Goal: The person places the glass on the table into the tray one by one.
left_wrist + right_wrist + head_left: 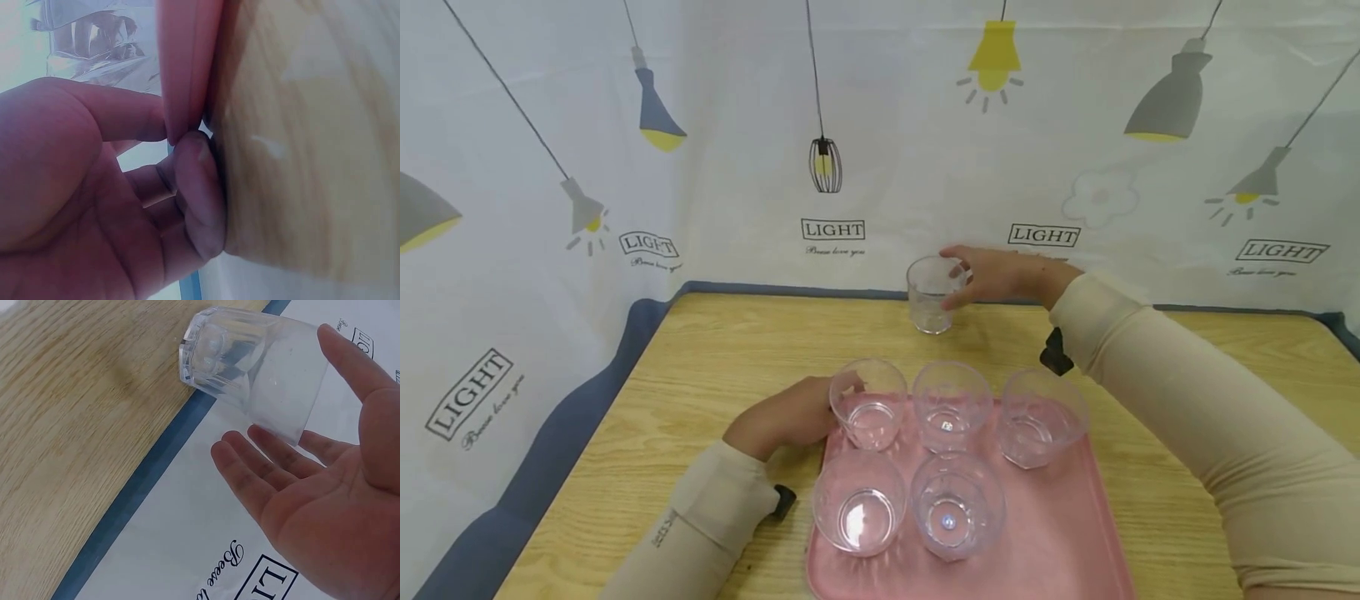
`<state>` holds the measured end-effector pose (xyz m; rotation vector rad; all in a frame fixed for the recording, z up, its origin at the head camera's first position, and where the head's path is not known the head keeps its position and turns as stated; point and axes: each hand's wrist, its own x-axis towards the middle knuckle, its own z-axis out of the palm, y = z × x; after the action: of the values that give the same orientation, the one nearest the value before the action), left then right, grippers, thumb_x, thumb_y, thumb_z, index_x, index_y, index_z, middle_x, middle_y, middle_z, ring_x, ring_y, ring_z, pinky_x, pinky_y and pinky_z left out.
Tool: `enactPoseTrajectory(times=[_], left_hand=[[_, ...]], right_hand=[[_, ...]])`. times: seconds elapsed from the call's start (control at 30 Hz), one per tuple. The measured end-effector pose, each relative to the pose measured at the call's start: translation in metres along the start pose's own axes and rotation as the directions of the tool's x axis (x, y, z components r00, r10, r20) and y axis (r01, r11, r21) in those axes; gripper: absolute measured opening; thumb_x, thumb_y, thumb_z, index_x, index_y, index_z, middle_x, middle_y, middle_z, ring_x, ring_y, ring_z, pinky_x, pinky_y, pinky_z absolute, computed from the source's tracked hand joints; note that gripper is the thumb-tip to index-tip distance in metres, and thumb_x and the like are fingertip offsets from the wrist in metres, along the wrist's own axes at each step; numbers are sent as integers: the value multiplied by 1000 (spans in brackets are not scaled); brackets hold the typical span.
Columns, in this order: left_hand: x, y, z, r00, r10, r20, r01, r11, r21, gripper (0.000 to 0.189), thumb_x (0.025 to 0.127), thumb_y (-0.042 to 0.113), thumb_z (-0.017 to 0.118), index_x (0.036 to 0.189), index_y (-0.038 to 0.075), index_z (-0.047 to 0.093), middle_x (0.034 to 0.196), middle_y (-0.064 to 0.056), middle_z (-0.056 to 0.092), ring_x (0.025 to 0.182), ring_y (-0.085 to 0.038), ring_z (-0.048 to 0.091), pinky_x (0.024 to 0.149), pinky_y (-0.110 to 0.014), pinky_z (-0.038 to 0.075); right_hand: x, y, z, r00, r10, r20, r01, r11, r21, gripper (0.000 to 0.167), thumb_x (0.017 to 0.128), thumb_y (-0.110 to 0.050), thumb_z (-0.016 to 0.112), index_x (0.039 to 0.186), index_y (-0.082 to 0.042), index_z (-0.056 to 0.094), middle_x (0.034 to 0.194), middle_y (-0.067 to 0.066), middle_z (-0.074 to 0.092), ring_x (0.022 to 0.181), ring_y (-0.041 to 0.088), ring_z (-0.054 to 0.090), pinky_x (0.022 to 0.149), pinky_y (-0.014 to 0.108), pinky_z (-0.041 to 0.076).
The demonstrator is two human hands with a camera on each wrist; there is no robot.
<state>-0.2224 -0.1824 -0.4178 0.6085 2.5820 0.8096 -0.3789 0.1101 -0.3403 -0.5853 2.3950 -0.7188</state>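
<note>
Near the far edge of the table, my right hand point(1000, 275) holds a clear plastic cup point(931, 292) near its rim, thumb on one side and fingers on the other. The right wrist view shows the same cup point(250, 369) with its faceted base by the wood. My left hand point(793, 412) is at the pink tray's point(1045, 542) far left corner, partly behind a cup point(868, 417). In the left wrist view, its thumb and curled fingers pinch the tray's edge point(187, 69). Several clear cups stand in two rows on the tray.
The back row includes a middle cup point(951, 408) and a right cup point(1043, 425); in front are two more, a left cup point(860, 508) and a right one point(957, 512). A white printed cloth point(925, 150) hangs behind the wooden table point(737, 342).
</note>
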Motion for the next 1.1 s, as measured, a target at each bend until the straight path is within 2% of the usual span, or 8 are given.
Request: enactPoseTrajectory(times=[0.1, 0.3, 0.43, 0.67, 0.9, 1.1], left_hand=[[0, 1, 0, 1000, -2, -3, 2, 1000, -3, 17, 104, 26, 52, 119, 22, 59, 115, -1, 68, 111, -19, 62, 102, -45, 49], [-1, 4, -2, 1000, -12, -3, 12, 1000, 10, 20, 104, 26, 52, 122, 21, 59, 122, -4, 68, 118, -23, 61, 105, -47, 47], [-1, 3, -2, 1000, -18, 4, 18, 1000, 0, 18, 103, 24, 53, 120, 22, 59, 121, -3, 68, 117, -23, 62, 105, -47, 47], [-1, 2, -2, 1000, -17, 5, 17, 1000, 3, 18, 103, 25, 53, 120, 23, 58, 122, -3, 68, 119, -24, 61, 105, -48, 47], [-3, 3, -2, 1000, 12, -3, -12, 999, 36, 21, 101, 18, 56, 122, 18, 56, 118, -6, 69, 115, -25, 63, 102, -47, 49], [-3, 4, -3, 1000, 20, -1, -20, 999, 32, 20, 101, 18, 55, 122, 18, 56, 117, -6, 69, 115, -25, 63, 102, -47, 49]], right_hand=[[0, -1, 0, 1000, 5, -11, -5, 1000, -13, 90, 94, -34, 69, 160, -14, 11, 157, 19, 34, 145, 40, 32, 116, 57, 32], [1, -3, 0, 1000, 13, -10, -13, 1000, -23, 88, 93, -36, 71, 157, -11, 15, 157, 18, 35, 145, 39, 32, 116, 56, 32], [0, -4, 0, 1000, 22, -4, -22, 1000, -12, 88, 91, -37, 73, 154, -9, 19, 157, 15, 34, 145, 37, 33, 116, 56, 32], [-7, -4, 1, 1000, 1, 22, -2, 1000, 30, 85, 90, -33, 75, 150, -7, 21, 154, 15, 36, 138, 36, 42, 113, 53, 38], [-9, -2, 3, 999, -20, 31, 20, 1000, -6, 98, 87, -40, 77, 159, -15, 14, 155, 15, 37, 133, 35, 51, 109, 53, 43], [-11, -1, 4, 999, -19, 30, 20, 999, -39, 92, 85, -41, 79, 156, -16, 25, 152, 13, 42, 131, 31, 53, 105, 51, 46]])
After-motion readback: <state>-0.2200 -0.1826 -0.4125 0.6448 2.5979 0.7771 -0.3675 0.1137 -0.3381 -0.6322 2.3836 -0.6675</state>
